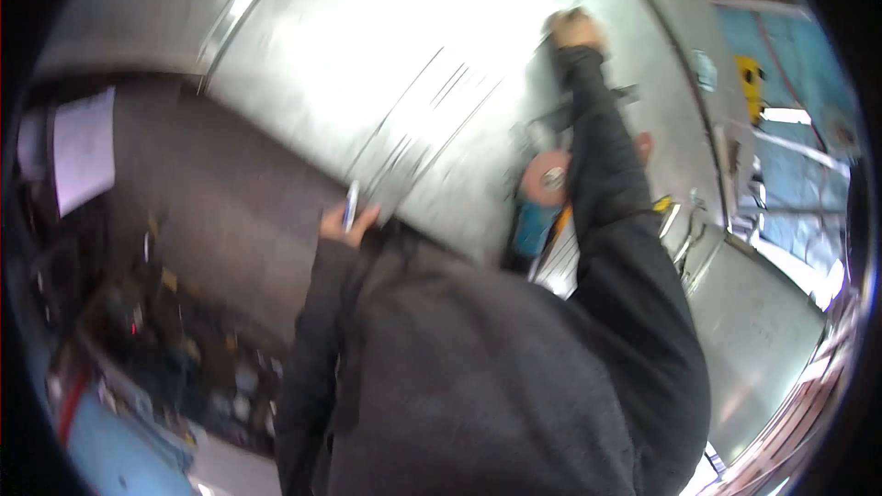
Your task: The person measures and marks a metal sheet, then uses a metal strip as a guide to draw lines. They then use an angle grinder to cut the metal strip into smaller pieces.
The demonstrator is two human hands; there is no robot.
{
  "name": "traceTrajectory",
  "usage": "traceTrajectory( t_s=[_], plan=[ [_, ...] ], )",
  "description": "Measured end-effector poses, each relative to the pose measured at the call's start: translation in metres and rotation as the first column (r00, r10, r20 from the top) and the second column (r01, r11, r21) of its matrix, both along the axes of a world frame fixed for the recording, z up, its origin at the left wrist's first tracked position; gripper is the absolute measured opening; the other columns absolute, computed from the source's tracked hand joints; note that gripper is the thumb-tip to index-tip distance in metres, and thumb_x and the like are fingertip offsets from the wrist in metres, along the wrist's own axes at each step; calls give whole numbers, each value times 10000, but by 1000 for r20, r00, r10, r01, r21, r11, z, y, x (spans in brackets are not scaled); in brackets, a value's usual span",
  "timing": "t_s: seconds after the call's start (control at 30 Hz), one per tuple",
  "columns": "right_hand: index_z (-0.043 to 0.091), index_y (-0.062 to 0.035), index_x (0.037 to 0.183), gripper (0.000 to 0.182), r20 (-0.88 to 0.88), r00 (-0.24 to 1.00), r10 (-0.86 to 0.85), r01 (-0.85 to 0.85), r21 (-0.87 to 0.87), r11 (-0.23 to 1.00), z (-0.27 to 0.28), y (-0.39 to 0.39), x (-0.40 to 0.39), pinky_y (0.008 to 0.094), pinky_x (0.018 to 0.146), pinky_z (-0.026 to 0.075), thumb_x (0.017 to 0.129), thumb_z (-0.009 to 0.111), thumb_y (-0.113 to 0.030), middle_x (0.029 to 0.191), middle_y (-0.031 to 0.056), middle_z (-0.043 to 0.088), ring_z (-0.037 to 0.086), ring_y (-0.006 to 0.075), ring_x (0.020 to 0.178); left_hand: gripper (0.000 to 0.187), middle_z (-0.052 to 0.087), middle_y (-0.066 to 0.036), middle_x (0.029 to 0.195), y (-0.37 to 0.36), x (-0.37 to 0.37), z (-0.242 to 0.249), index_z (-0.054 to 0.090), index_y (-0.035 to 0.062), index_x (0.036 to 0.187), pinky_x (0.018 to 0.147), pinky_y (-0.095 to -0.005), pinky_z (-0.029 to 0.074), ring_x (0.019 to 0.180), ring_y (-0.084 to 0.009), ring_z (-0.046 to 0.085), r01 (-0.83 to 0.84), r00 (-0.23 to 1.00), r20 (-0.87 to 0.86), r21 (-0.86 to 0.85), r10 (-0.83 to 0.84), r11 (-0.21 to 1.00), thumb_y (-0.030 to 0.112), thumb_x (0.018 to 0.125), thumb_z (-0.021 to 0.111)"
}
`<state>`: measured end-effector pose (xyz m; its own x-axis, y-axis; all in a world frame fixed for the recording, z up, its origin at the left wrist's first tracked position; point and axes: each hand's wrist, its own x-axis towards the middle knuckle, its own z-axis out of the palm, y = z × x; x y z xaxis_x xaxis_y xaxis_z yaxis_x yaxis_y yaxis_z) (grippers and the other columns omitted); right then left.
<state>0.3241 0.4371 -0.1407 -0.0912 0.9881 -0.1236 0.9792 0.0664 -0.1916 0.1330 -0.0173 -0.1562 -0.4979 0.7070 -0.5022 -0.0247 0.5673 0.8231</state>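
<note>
My left hand (344,226) is closed around a slim, pale pen-like marker (351,205), held upright at the near edge of the bright metal sheet (303,96). Several thin metal strips (424,115) lie on the sheet in front of that hand. Stretched far forward, my right hand (579,31) is at the sheet's far right part, its fingers curled in at something dark. Blur hides what that is. Beside my right forearm lies an angle grinder (536,225) with a teal body and a reddish disc (547,176).
Tools and cluttered small items (202,358) fill a dark area at lower left. Clamps or hand tools (691,230) lie right of my elbow. A yellow object (750,87) hangs by the blue wall. Another metal sheet (758,331) stands at lower right.
</note>
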Motion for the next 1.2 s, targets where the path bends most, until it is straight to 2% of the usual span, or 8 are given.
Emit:
traceTrajectory(
  t_s=[0.1, 0.17, 0.27, 0.5, 0.67, 0.7, 0.77, 1.2],
  plan=[
    [392, -52, 1307, 751, -162, 971, 176, -83, 460, 884, -39, 14, 18, 476, 915, 400, 664, 676, -317, 1119, 210, 528, 512, 361, 1042, 248, 662, -62, 708, -10, -8, -17, 680, -9, 815, 629, -267, 484, 647, -105, 597, 58, 996, 66, -22, -57, 998, 212, 745, 768],
    [202, -67, 1430, 851, -267, 951, 158, -87, 261, 961, -44, 17, 20, 544, 1064, 230, 701, 605, -244, 1340, 263, 386, 326, 423, 1281, 289, 648, -42, 692, -8, -5, -12, 673, -40, 806, 588, -228, 458, 629, -87, 576, -51, 987, 145, -168, 76, 984, 204, 719, 799],
    [277, -125, 1426, 701, -226, 958, 176, -111, 275, 955, -47, 19, 11, 541, 1101, 127, 764, 475, -250, 1450, 234, 268, 189, 413, 1360, 299, 578, 3, 596, -12, -5, -26, 654, -13, 775, 441, -219, 341, 480, -50, 456, -73, 980, 178, -119, 93, 990, 233, 711, 811],
    [362, -171, 1386, 624, -190, 973, 133, -73, 295, 953, -50, 42, -5, 548, 1106, 113, 778, 464, -267, 1469, 170, 272, 187, 389, 1369, 286, 636, -43, 612, 21, -5, 2, 674, -8, 706, 485, -237, 402, 487, -84, 511, -141, 957, 200, -314, 210, 939, 258, 737, 773],
    [460, -203, 1320, 554, -61, 967, 247, -203, 402, 893, -81, 69, -2, 594, 1070, 176, 783, 514, -329, 1416, 117, 377, 256, 376, 1339, 299, 639, -35, 618, 18, -2, 8, 681, 42, 673, 553, -249, 436, 547, -107, 562, -106, 993, 44, -103, 111, 989, 324, 744, 754],
    [520, -213, 1254, 469, 52, 962, 270, -232, 678, 697, -108, 81, 4, 567, 991, 316, 791, 507, -283, 1229, 63, 531, 440, 292, 1193, 295, 644, -31, 630, 15, -1, 8, 688, 39, 702, 546, -252, 425, 538, -95, 541, -124, 989, 51, -182, 135, 976, 323, 746, 756],
    [544, -200, 1224, 443, -37, 964, 264, -194, 585, 788, -109, 95, 15, 487, 907, 376, 795, 510, -305, 1184, 70, 568, 514, 242, 1115, 255, 591, -3, 588, 12, 2, 11, 694, 31, 779, 484, -230, 382, 505, -66, 498, -196, 973, 88, -183, 215, 963, 271, 743, 773],
    [484, -162, 1316, 536, -197, 932, 304, -182, 471, 863, -82, 84, 9, 482, 1088, 199, 799, 437, -298, 1379, 175, 416, 391, 289, 1283, 261, 665, -182, 795, 13, 0, 1, 595, -65, 913, 479, -239, 496, 589, -182, 645, -386, 746, 505, -201, 433, 900, 67, 752, 752]
  ],
)
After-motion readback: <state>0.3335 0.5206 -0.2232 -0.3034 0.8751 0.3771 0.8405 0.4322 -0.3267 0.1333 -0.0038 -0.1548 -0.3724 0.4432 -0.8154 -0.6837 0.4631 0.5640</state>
